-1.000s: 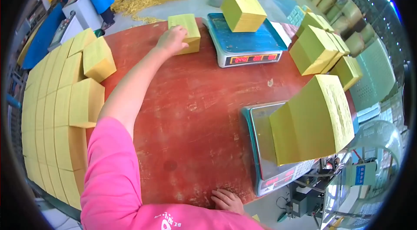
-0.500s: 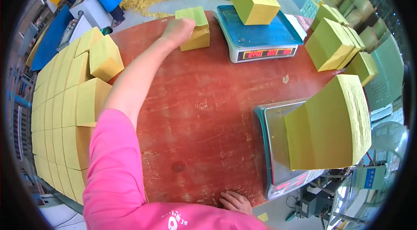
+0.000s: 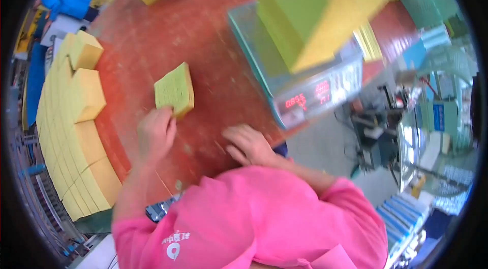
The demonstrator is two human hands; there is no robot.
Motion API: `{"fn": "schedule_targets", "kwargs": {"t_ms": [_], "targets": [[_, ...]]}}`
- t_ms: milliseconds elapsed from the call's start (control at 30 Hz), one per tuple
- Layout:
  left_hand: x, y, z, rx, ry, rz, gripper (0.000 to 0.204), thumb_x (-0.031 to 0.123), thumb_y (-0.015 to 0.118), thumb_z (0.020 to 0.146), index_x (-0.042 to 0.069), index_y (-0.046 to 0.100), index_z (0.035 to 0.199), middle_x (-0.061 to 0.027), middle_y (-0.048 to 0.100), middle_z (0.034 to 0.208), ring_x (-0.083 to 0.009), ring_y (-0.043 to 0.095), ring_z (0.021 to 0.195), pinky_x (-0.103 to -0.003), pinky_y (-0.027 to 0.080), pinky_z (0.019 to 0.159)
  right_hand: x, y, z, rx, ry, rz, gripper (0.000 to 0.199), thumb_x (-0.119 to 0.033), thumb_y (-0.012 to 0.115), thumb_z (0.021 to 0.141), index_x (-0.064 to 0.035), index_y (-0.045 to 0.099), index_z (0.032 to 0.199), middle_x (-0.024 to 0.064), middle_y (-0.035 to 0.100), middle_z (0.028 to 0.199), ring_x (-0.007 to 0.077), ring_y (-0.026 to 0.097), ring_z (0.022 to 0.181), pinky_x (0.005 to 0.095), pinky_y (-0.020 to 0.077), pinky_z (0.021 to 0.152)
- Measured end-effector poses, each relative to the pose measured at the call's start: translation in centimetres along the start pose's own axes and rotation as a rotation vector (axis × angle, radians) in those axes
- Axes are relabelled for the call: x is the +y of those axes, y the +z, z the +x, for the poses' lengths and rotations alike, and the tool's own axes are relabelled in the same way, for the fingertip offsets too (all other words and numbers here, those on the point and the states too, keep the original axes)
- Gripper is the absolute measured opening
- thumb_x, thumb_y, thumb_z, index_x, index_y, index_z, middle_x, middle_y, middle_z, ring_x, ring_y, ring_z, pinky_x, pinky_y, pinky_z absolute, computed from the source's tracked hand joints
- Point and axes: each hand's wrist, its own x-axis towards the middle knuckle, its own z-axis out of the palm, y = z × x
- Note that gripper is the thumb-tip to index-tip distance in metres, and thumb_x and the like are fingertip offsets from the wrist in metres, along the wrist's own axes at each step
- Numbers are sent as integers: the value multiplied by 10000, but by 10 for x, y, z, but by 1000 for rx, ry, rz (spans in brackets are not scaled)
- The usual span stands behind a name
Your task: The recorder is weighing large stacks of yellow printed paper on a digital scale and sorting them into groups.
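Head view: one thin yellow-green paper stack (image 3: 175, 91) on the red table (image 3: 203, 30), tilted, its long axis running up and away from the person; the left hand (image 3: 155, 134) grips its near lower edge, fingers curled. The right hand (image 3: 249, 145) lies flat and loosely spread on the table, empty, just right of the stack and farther from it. A scale (image 3: 305, 91) bearing a tall paper block (image 3: 310, 9) stands right; stacked paper bundles (image 3: 76, 116) line the left edge.
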Motion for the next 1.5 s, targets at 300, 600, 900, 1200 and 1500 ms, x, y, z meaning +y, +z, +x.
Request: {"fn": "schedule_targets", "kwargs": {"t_ms": [300, 600, 900, 1200, 1500], "targets": [[163, 65, -108, 51, -155, 143, 318, 95, 705, 796, 14, 594, 1082, -140, 605, 1204, -292, 590, 1117, -487, 419, 1026, 15, -9, -13, -326, 612, 548, 351, -155, 601, 907, 43, 542, 1191, 174, 644, 962, 202, 616, 879, 342, 496, 783], [234, 66, -91, 641, -1041, -1369, 379, 120, 544, 968, -51, 510, 1305, -100, 606, 1215, -173, 601, 1067, -305, 478, 912, -18, -144, -13, -451, 275, 585, 255, -111, 601, 900, 37, 542, 1099, 244, 628, 923, 319, 648, 853, 395, 495, 737], [278, -77, 105, 586, -587, -1379, 388, 221, 586, 957, -42, 573, 1242, -73, 641, 1143, -146, 598, 1021, -296, 463, 884, -90, -332, 105, -203, 24, 397, 326, -177, 653, 909, 36, 626, 1154, 22, 597, 738, 78, 512, 599, 267, 422, 523], [177, -82, 279, 254, -640, -1076, 241, 302, 683, 894, 70, 697, 959, -45, 707, 822, -126, 631, 674, -281, 475, 599, -34, -370, 232, -14, 149, 472, 381, -178, 685, 852, 31, 613, 1162, 31, 622, 739, 95, 556, 570, 230, 395, 494], [188, -63, 283, 206, -635, -1070, 204, 310, 667, 895, 110, 674, 858, -11, 658, 699, -96, 547, 514, -265, 311, 406, -15, -367, 225, 59, 186, 367, 335, -188, 680, 856, 29, 649, 1110, 22, 621, 729, 87, 550, 569, 229, 411, 503]]}}
